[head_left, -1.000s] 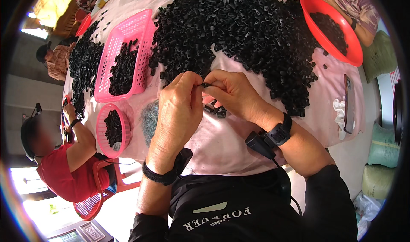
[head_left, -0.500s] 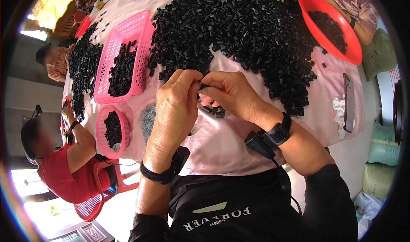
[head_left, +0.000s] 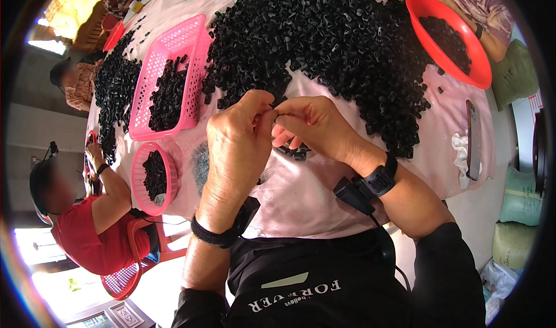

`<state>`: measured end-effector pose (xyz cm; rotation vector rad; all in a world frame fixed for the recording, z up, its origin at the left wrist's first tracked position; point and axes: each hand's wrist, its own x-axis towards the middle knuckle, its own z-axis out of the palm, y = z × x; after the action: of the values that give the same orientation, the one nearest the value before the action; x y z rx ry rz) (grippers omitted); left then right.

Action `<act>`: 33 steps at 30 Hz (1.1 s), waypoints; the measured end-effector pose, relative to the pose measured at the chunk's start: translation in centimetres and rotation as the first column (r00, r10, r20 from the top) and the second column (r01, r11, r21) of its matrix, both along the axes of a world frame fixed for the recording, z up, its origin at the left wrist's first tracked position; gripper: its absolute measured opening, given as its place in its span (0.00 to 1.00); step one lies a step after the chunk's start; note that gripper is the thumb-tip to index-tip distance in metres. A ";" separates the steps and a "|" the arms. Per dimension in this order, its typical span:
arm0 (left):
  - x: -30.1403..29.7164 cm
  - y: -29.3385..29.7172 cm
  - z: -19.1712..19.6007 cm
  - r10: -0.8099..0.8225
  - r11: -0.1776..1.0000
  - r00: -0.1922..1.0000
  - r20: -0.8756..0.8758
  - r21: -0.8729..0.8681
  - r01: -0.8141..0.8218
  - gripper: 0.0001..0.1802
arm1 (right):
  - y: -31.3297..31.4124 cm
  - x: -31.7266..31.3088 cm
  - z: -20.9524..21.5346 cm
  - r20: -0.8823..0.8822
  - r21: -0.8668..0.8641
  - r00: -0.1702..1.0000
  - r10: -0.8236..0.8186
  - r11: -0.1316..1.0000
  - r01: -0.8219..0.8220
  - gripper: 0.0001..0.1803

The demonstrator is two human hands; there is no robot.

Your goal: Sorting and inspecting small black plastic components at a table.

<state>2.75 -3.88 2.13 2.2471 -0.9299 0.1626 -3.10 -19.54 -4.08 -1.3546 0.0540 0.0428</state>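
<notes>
My left hand [head_left: 238, 139] and my right hand [head_left: 324, 128] meet fingertip to fingertip over the near side of the table. Both are closed in a pinch around a small black plastic part, mostly hidden by the fingers. Just below the right fingers a few loose black parts [head_left: 299, 153] lie on the pale pink cloth [head_left: 301, 197]. Beyond the hands spreads a large heap of small black clip-like plastic parts [head_left: 313, 38]. A grey-blue fuzzy patch [head_left: 201, 164] shows beside my left wrist, partly covered by it.
To the left stand a pink rectangular basket [head_left: 195, 99] and a round pink basket [head_left: 172, 180], both holding black parts. A red basin [head_left: 480, 67] sits at the far right, near a phone-like dark slab [head_left: 472, 137] and tissue. A co-worker in red [head_left: 95, 235] sits at left.
My hands stay together with only small finger movements. The left fingers have curled and shifted slightly, and the black part between them shows less than before.
</notes>
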 end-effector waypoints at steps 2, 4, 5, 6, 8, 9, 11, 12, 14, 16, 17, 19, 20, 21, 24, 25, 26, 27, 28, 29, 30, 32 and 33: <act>-0.3 -0.1 -0.1 0.008 1.000 1.000 0.008 -0.008 -0.008 0.08 | -0.1 0.0 -0.2 -0.001 0.033 1.000 0.011 0.999 -0.011 0.12; -0.3 -0.1 -0.3 0.019 1.000 1.000 0.015 -0.014 -0.019 0.08 | -0.1 0.0 -0.2 -0.011 0.084 1.000 0.028 0.996 -0.027 0.13; -0.2 0.0 -0.4 -0.010 0.999 0.999 0.047 -0.047 0.012 0.08 | -0.2 -0.1 0.1 -0.011 0.084 1.000 0.029 0.996 -0.028 0.13; -0.1 0.0 -0.5 -0.036 0.996 0.996 0.080 -0.079 0.043 0.07 | -0.2 -0.1 0.8 -0.048 0.086 0.998 0.035 0.996 -0.031 0.13; -0.5 0.1 -0.3 -0.014 0.999 0.997 0.081 -0.032 0.017 0.08 | -0.3 -0.1 1.0 -0.084 0.089 0.995 0.045 0.995 -0.037 0.14; -0.6 0.1 -0.2 0.002 1.000 0.997 0.082 0.013 -0.003 0.10 | -0.4 -0.2 1.0 -0.076 0.081 0.996 0.041 0.996 -0.035 0.14; -0.7 0.2 -0.2 -0.024 1.000 0.997 0.078 -0.016 0.025 0.10 | -0.5 -0.2 1.1 -0.068 0.073 0.997 0.038 0.997 -0.033 0.14; -0.7 0.2 -0.2 -0.051 0.998 0.996 0.073 -0.044 0.054 0.11 | -0.6 -0.3 1.1 -0.069 0.073 0.997 0.029 0.997 -0.024 0.13; -0.7 0.1 -0.2 -0.069 0.994 0.997 0.027 -0.081 0.071 0.11 | -0.7 -0.4 1.0 -0.071 0.073 0.997 0.018 0.997 -0.013 0.13; -0.6 0.2 -0.3 -0.087 0.989 0.996 -0.015 -0.117 0.084 0.11 | -0.7 -0.4 0.9 -0.038 0.157 0.999 -0.022 0.987 0.028 0.12; -0.3 0.4 -0.6 -0.115 0.991 0.992 0.046 -0.063 0.117 0.13 | -0.7 -0.4 0.9 -0.039 0.157 0.999 -0.024 0.987 0.029 0.12; -0.2 0.6 -1.2 -0.143 0.990 0.984 0.105 -0.006 0.144 0.15 | -0.6 -0.3 1.0 -0.041 0.090 0.996 -0.073 0.993 0.076 0.12; -0.3 0.5 -1.5 -0.142 0.990 0.986 0.087 0.010 0.142 0.17 | -0.5 -0.3 1.0 -0.042 0.089 0.996 -0.072 0.993 0.076 0.12; -0.5 0.4 -1.7 -0.143 0.990 0.987 0.072 0.029 0.141 0.18 | -0.4 -0.2 1.0 -0.025 0.103 0.997 -0.071 0.992 0.073 0.12; -0.6 0.2 -1.7 -0.132 0.989 0.985 0.107 0.078 0.124 0.19 | -0.2 -0.1 0.5 0.002 0.098 0.998 -0.067 0.993 0.066 0.12; -0.5 0.3 -1.7 -0.133 0.989 0.985 0.107 0.077 0.125 0.19 | -0.2 -0.1 0.3 0.011 0.080 0.998 -0.063 0.995 0.062 0.12; -0.3 0.3 -1.8 -0.128 0.989 0.983 0.132 0.090 0.117 0.19 | -0.2 -0.1 0.4 0.010 0.080 0.998 -0.063 0.995 0.062 0.12; -0.2 0.4 -1.9 -0.124 0.989 0.980 0.156 0.103 0.108 0.19 | -0.2 -0.1 0.6 0.000 0.053 0.999 -0.047 0.997 0.047 0.12; -0.3 0.4 -1.8 -0.124 0.989 0.980 0.156 0.103 0.108 0.19 | -0.3 -0.1 0.7 -0.011 0.026 0.999 -0.031 0.999 0.032 0.13; -0.3 0.5 -1.7 -0.111 0.989 0.985 0.130 0.115 0.096 0.18 | -0.3 0.0 0.6 -0.011 0.027 0.999 -0.031 0.999 0.031 0.13; -0.3 0.4 -1.7 -0.098 0.988 0.990 0.103 0.127 0.085 0.18 | -0.3 0.0 0.6 -0.013 0.031 1.000 -0.012 0.999 0.013 0.13; -0.4 0.4 -1.8 -0.108 0.987 0.986 0.125 0.128 0.092 0.17 | -0.4 0.0 0.6 -0.015 0.035 1.000 0.006 0.999 -0.006 0.14; -0.4 0.3 -1.8 -0.118 0.987 0.982 0.147 0.129 0.100 0.17 | -0.4 -0.1 0.7 -0.025 0.045 1.000 -0.005 0.999 0.006 0.14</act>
<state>2.32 -3.55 0.29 2.3125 -1.1714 0.2385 -3.19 -19.89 -3.37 -1.3090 0.0772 0.0557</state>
